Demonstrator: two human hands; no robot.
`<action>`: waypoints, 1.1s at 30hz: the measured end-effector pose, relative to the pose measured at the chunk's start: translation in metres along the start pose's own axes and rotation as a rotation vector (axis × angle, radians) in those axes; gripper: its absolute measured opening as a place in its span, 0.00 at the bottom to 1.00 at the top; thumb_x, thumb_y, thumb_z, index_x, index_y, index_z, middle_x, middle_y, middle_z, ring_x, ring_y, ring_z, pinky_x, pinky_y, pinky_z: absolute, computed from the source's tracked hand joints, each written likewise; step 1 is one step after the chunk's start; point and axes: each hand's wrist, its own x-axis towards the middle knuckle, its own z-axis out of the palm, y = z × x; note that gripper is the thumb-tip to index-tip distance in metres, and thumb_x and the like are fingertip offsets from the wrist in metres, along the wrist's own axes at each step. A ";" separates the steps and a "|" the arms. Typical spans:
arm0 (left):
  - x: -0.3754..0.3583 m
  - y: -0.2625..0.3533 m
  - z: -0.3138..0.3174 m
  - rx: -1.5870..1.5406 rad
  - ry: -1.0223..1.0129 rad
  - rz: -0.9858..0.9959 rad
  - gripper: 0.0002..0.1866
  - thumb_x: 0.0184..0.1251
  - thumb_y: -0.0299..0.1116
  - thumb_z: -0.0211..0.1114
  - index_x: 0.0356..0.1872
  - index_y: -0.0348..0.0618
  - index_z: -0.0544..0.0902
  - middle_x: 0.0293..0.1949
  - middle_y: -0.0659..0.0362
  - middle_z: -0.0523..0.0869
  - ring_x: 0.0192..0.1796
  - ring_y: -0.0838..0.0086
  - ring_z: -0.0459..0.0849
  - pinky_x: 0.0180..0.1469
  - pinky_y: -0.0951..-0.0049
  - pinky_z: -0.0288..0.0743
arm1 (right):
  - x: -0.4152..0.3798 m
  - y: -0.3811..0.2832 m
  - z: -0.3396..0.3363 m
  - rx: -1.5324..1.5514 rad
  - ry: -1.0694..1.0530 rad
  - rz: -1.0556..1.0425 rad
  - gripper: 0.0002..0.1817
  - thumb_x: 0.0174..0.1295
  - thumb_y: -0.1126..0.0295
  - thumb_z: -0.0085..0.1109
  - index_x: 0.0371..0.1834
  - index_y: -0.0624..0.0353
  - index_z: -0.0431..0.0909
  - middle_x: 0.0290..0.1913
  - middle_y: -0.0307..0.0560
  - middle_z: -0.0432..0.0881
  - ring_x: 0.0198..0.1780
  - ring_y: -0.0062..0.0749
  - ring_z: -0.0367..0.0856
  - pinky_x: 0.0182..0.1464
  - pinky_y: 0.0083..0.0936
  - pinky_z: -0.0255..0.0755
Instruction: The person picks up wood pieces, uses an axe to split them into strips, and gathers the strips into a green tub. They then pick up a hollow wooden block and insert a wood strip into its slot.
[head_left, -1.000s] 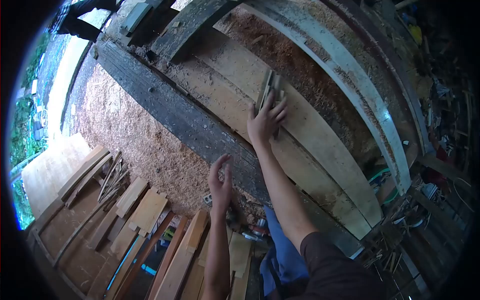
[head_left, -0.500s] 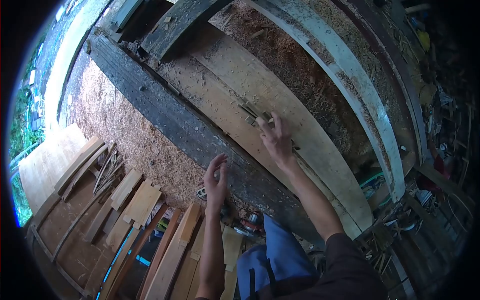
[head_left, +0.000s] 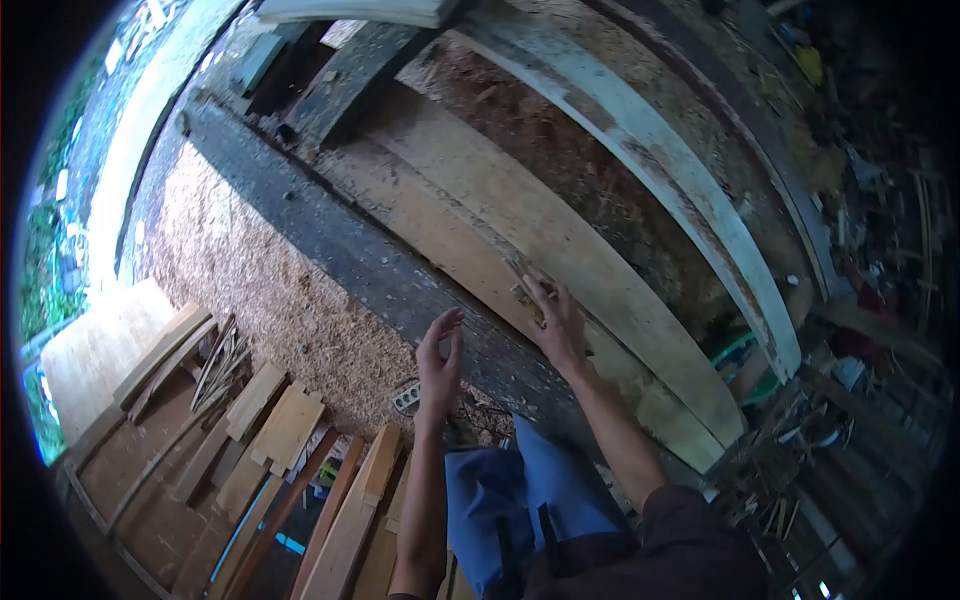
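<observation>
My right hand (head_left: 560,322) reaches over the pale boards (head_left: 500,200), its fingers spread and touching a small cluster of wood scraps (head_left: 524,287) lying near the seam between two boards. Whether the fingertips pinch any scrap is too small to tell, but the hand looks open. To the left, my left hand (head_left: 440,355) hovers above the near edge of the dark weathered beam (head_left: 350,240), with thumb and fingers apart and nothing between them.
Wood shavings (head_left: 260,270) cover the ground left of the beam. A power strip (head_left: 407,397) lies near my left forearm. Cut wood pieces (head_left: 290,425) lie at the lower left. A curved whitish plank (head_left: 690,205) arcs across the right. Clutter fills the far right.
My right hand has moved toward me along the boards, and the scraps have shifted the same way. Fewer shavings lie on the boards. The view has shifted slightly.
</observation>
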 end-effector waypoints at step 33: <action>-0.257 0.084 0.222 0.346 -1.075 0.481 0.14 0.78 0.30 0.61 0.58 0.36 0.84 0.52 0.50 0.90 0.56 0.65 0.88 0.59 0.65 0.79 | -0.487 -0.015 -0.239 0.069 0.834 0.949 0.51 0.50 0.75 0.78 0.79 0.33 0.66 0.57 0.57 0.74 0.55 0.61 0.79 0.54 0.51 0.77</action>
